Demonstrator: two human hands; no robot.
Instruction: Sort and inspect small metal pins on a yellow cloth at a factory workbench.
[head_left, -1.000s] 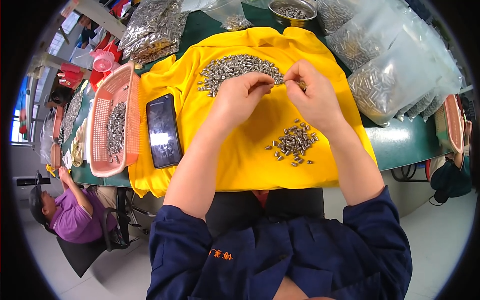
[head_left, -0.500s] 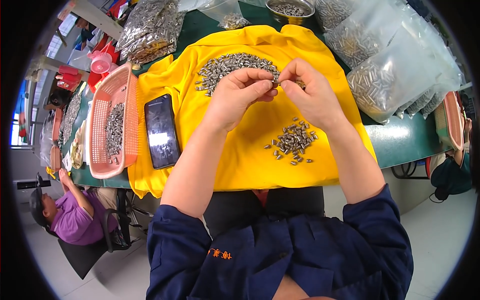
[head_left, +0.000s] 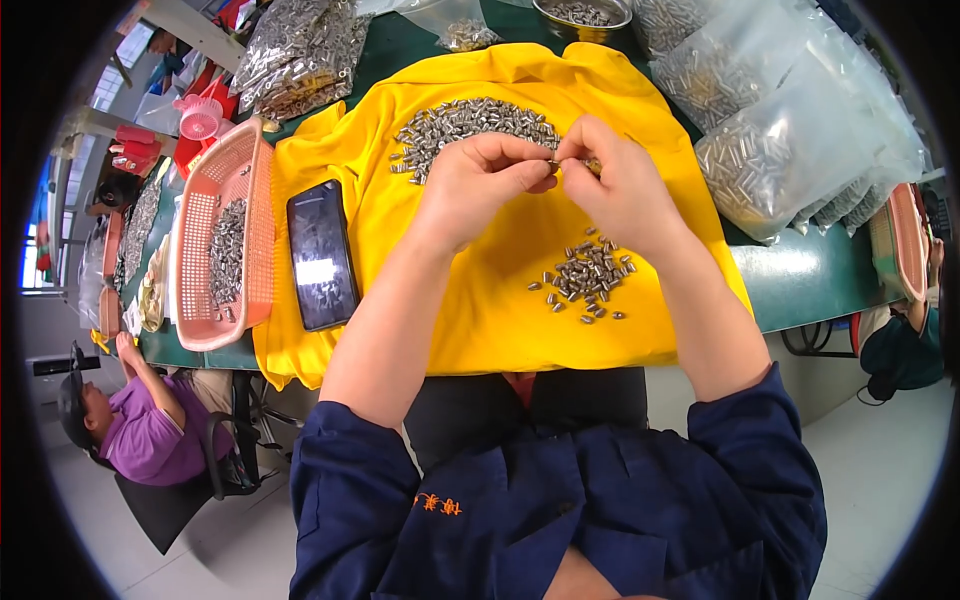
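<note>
Over the yellow cloth (head_left: 480,325), my left hand (head_left: 470,185) and my right hand (head_left: 615,190) meet fingertip to fingertip. Both pinch at a tiny metal piece (head_left: 554,163), mostly covered by the fingers. Behind my left hand spreads a large heap of small grey metal cylinders (head_left: 470,122). A smaller pile of similar cylinders (head_left: 588,275) lies nearer me, below my right hand. A few brass-coloured bits (head_left: 594,166) peek out behind my right fingers, too hidden to make out fully.
Left of the heap are a dark phone (head_left: 322,255) and a pink plastic basket (head_left: 262,240) holding metal parts. Bags of metal parts (head_left: 750,175) stand at right, another bag (head_left: 300,60) at back left. A metal bowl (head_left: 583,18) sits behind. A person in purple (head_left: 155,430) sits at left.
Both hands stay together at nearly the same spot, with small shifts of the fingers around the metal piece. The whole view has moved slightly. The piles look the same.
</note>
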